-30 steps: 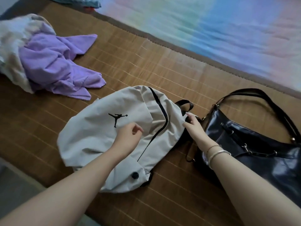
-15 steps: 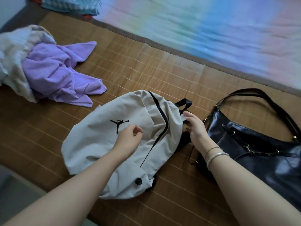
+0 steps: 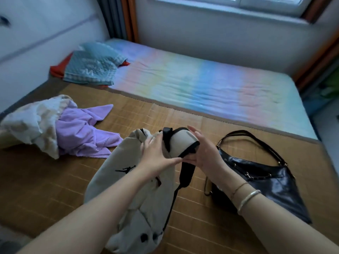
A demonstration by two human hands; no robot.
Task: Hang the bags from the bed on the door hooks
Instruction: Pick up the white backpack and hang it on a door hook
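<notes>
Lifting its top end off the bamboo mat [image 3: 128,114] on the bed, both hands work at the beige drawstring backpack [image 3: 132,180], whose lower end rests near the bed's front edge. The left hand [image 3: 156,154] lies over the bag's upper body with its fingers [image 3: 146,143] curled into the cloth, gripping it. The right hand [image 3: 205,153] cups the padded shoulder strap [image 3: 180,143] from the far side, thumb beneath and fingers spread against the pad, holding rather than clenching it.

The backpack looks light and limp: thin fabric that sags and folds, probably near empty, so it should bunch wherever it is pinched. The black top loop or the strap seems the sound place to take hold for a hook. Just beside it lies the black leather shoulder bag [image 3: 266,180], glossy and likely heavier and slicker; its long strap [image 3: 244,133] is the obvious grip.
</notes>
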